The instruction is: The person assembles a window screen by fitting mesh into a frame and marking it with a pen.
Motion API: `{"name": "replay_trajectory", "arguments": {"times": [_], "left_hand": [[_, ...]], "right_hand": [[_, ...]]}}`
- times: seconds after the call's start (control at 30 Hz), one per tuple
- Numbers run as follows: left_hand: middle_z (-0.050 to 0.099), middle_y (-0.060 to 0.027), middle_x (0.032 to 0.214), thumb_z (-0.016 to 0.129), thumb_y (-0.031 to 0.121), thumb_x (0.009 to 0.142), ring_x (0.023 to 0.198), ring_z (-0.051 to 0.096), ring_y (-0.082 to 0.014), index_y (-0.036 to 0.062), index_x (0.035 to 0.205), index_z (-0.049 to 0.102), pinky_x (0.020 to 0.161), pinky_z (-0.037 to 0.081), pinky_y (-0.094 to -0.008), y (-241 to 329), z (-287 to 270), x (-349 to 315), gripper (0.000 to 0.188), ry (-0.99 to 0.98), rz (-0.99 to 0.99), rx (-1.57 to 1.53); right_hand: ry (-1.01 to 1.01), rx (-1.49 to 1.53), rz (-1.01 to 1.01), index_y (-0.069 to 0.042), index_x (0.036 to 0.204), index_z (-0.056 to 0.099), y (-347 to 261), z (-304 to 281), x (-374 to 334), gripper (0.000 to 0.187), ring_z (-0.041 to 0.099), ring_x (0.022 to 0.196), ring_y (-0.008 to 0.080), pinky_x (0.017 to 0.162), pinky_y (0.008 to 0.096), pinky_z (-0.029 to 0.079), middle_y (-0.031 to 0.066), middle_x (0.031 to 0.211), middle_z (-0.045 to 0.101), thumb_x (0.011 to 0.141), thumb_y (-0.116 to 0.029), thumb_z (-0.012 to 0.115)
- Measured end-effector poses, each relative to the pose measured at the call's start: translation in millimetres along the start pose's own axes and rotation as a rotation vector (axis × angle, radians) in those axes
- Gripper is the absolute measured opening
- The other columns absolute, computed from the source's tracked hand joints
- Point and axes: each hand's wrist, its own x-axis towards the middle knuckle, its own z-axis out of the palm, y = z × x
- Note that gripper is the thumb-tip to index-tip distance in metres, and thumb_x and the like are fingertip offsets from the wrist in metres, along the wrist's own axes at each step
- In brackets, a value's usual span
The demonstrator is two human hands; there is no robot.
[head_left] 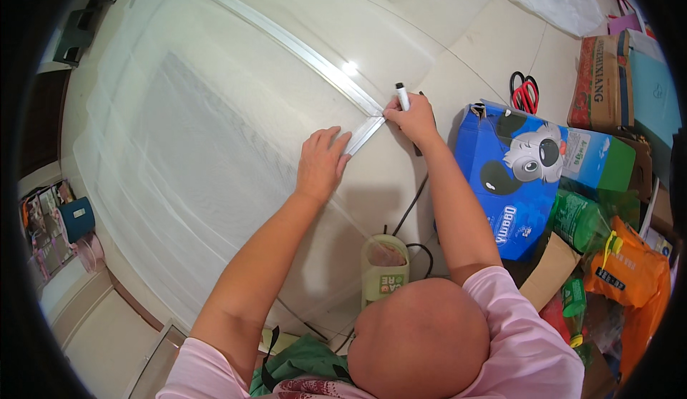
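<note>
A silver metal frame (286, 40) lies across a sheet of sheer white mesh (207, 134) on the floor. Its long strip meets a short strip (365, 135) in a corner near my right hand. My right hand (411, 121) is closed round a white marker (403, 97), black end up, with the fingertips at that corner. The marker's lower end is hidden by the fingers. My left hand (322, 163) lies palm down on the mesh, fingers apart, the fingertips beside the short strip.
At the right stand a blue cartoon box (512, 184), red-and-black scissors (525, 93), a brown carton (602, 80), a green bottle (576, 216) and an orange bag (622, 277). A pale green container (385, 256) and a black cord (411, 206) are near me. A white plastic bag (554, 2) lies far right.
</note>
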Motion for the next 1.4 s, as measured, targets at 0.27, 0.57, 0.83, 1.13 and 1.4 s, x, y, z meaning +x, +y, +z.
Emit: {"name": "replay_trajectory", "arguments": {"times": [0.27,0.57,0.83,1.13,1.4], "left_hand": [[0.057,-0.0041,0.094,0.066,0.008,0.073,0.087,0.055,-0.0217,0.0124,0.099,0.062,0.069,0.049,-0.0330,-0.9,4.2,-0.2,0.026,0.043,0.014,0.061],[0.052,-0.0014,0.073,0.068,0.005,0.067,0.070,0.055,-0.0189,0.0133,0.091,0.063,0.056,0.048,-0.0315,-1.8,1.4,-0.9,0.026,0.119,0.161,0.110],[0.052,-0.0012,0.071,0.069,0.004,0.063,0.068,0.055,-0.0184,0.0119,0.092,0.063,0.054,0.047,-0.0309,-1.4,0.5,0.3,0.031,0.126,0.258,0.121],[0.052,-0.0012,0.070,0.068,0.002,0.063,0.066,0.055,-0.0181,0.0113,0.092,0.065,0.053,0.047,-0.0301,-0.4,-0.3,1.1,0.031,0.136,0.296,0.085],[0.053,-0.0013,0.073,0.069,0.000,0.062,0.069,0.055,-0.0189,0.0111,0.095,0.063,0.056,0.048,-0.0302,3.7,-3.6,5.9,0.035,0.184,0.282,0.048]], "right_hand": [[0.428,0.303,0.177,0.002,0.069,0.061,-10.2,16.1,-36.9,0.007,0.055,0.046,0.0131,0.044,0.0255,0.046,0.0073,0.060,0.060,0.068,-0.005,0.064],[0.126,0.583,0.322,0.002,0.081,0.064,-5.3,28.2,-47.0,0.014,0.052,0.046,0.0110,0.039,0.0232,0.038,0.0065,0.063,0.061,0.068,-0.002,0.064],[0.159,0.667,0.340,0.002,0.079,0.061,-4.5,31.8,-45.3,0.010,0.049,0.045,0.0098,0.037,0.0219,0.034,0.0061,0.062,0.059,0.071,-0.002,0.065],[0.180,0.661,0.308,0.001,0.076,0.059,-0.2,39.2,-39.8,0.015,0.048,0.045,0.0090,0.037,0.0220,0.034,0.0062,0.063,0.059,0.075,-0.009,0.070],[0.232,0.795,0.269,0.002,0.082,0.058,-8.3,42.4,-41.4,0.017,0.046,0.044,0.0084,0.037,0.0214,0.033,0.0062,0.064,0.057,0.076,-0.008,0.070]]}}
